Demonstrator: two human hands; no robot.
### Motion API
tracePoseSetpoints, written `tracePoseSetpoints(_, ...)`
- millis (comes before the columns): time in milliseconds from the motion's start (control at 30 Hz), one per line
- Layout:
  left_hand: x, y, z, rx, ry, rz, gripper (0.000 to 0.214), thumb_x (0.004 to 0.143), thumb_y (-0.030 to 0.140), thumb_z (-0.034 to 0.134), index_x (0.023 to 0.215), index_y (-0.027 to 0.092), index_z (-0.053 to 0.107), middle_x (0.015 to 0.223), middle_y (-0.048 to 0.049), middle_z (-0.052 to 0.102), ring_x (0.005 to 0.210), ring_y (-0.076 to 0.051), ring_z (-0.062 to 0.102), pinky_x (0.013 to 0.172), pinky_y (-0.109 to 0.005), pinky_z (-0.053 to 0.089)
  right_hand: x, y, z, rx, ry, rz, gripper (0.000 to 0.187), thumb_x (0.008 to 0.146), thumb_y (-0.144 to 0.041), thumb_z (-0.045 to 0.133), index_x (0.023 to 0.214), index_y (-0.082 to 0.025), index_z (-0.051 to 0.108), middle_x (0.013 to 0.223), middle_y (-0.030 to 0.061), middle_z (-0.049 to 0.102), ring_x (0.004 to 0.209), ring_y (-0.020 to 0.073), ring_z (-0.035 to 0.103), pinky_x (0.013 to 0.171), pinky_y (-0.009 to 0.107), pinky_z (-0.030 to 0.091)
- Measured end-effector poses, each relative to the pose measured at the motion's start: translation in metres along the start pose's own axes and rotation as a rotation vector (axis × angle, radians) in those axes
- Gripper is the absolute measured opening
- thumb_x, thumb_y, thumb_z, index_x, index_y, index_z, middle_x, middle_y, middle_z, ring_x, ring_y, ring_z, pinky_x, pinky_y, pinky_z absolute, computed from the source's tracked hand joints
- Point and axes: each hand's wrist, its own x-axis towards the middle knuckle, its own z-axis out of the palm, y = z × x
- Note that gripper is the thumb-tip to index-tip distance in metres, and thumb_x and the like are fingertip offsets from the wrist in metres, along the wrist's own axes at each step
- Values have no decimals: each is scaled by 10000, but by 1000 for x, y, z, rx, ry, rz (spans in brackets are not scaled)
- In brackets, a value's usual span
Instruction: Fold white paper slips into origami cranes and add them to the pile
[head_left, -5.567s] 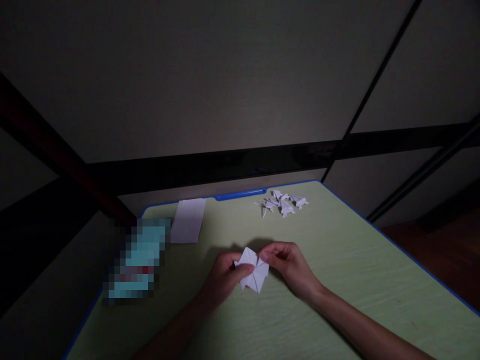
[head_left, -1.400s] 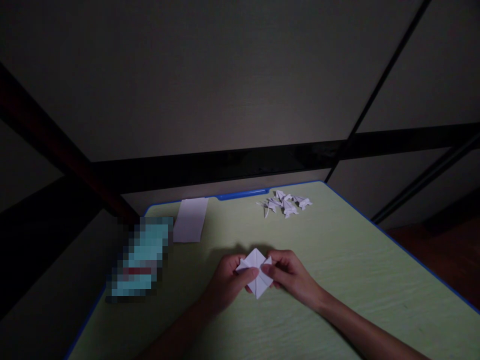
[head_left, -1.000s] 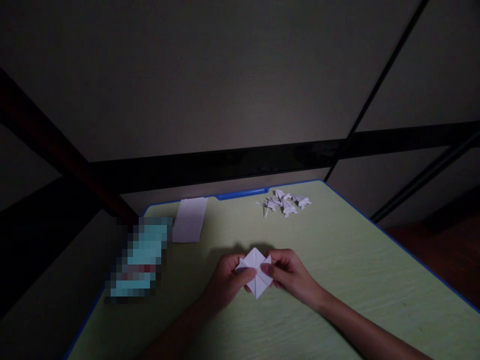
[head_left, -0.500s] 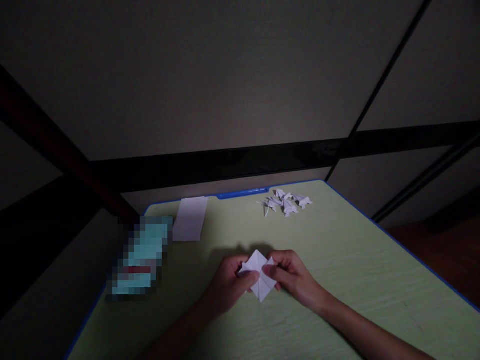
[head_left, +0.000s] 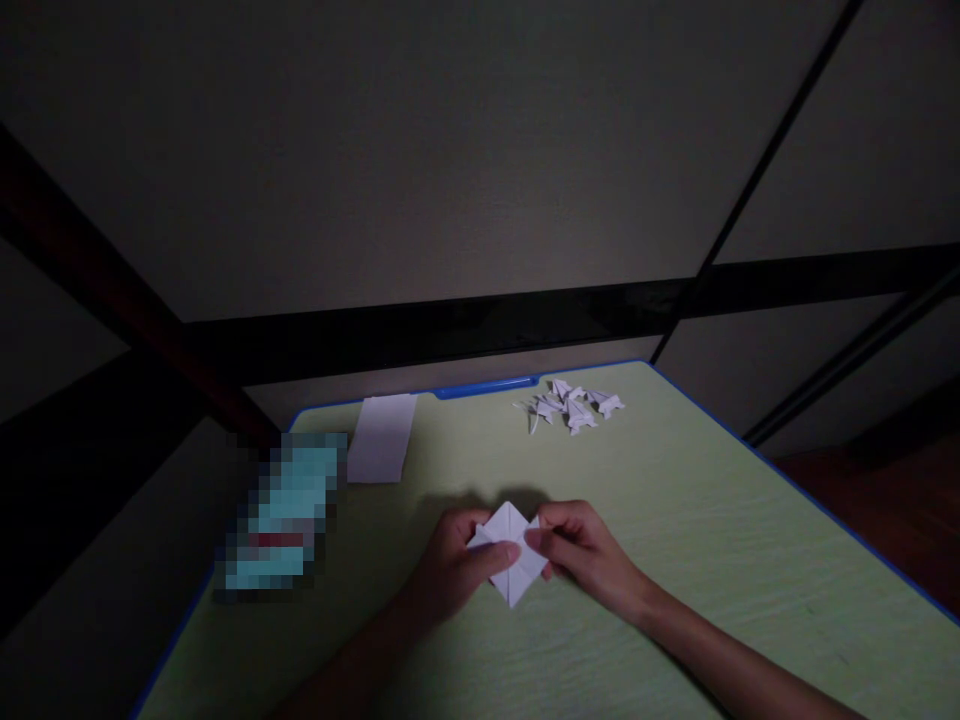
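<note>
A white folded paper piece (head_left: 511, 555), diamond shaped with creases, sits just above the green table top (head_left: 675, 560). My left hand (head_left: 450, 565) pinches its left side, thumb on top. My right hand (head_left: 581, 555) pinches its right side, fingers curled under it. Both hands meet near the middle crease.
A pile of several small white folded paper figures (head_left: 570, 408) lies at the far edge of the table. A flat white sheet (head_left: 381, 452) lies at the far left. A blurred teal object (head_left: 281, 515) rests on the left edge. The table has a blue rim (head_left: 487, 386).
The paper piece has turned slightly in my fingers and my thumbs have shifted along its middle. Both hands stay in the same spot on the table.
</note>
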Motion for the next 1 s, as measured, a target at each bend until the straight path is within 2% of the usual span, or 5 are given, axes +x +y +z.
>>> tracePoseSetpoints(233,-3,1,3,25,62,19,184,541,283,599,551,106,551,460,19,489,432,-83,404,412,-190,285,-3,0,0,-22,10,1,377,709,-406,520,452,-160,393,416,-68,333,401,48,267,389,193,189)
tracePoseSetpoints(367,0,2,4,-14,131,34,205,538,297,611,570,99,572,465,9,523,428,-88,419,414,-195,304,2,0,-1,55,2,-4,370,719,-438,514,501,-143,458,439,-45,432,394,46,333,394,187,240)
tracePoseSetpoints(500,4,2,4,-60,187,52,212,564,312,607,557,102,578,453,1,544,415,-93,440,414,-203,338,4,1,0,142,22,-13,311,648,-413,608,570,-143,474,481,-39,494,390,44,383,388,179,286)
tracePoseSetpoints(833,3,7,7,-45,193,40,180,532,268,620,579,95,603,485,-24,595,436,-111,500,411,-207,389,7,3,1,140,105,-12,310,652,-396,617,581,-146,448,456,-40,493,397,54,414,407,186,330)
tracePoseSetpoints(1000,6,4,7,-30,228,6,192,532,272,611,590,89,605,432,-10,572,386,-105,485,392,-210,390,2,4,4,133,196,-141,245,675,-313,621,766,-173,443,560,-58,459,489,67,424,451,184,328)
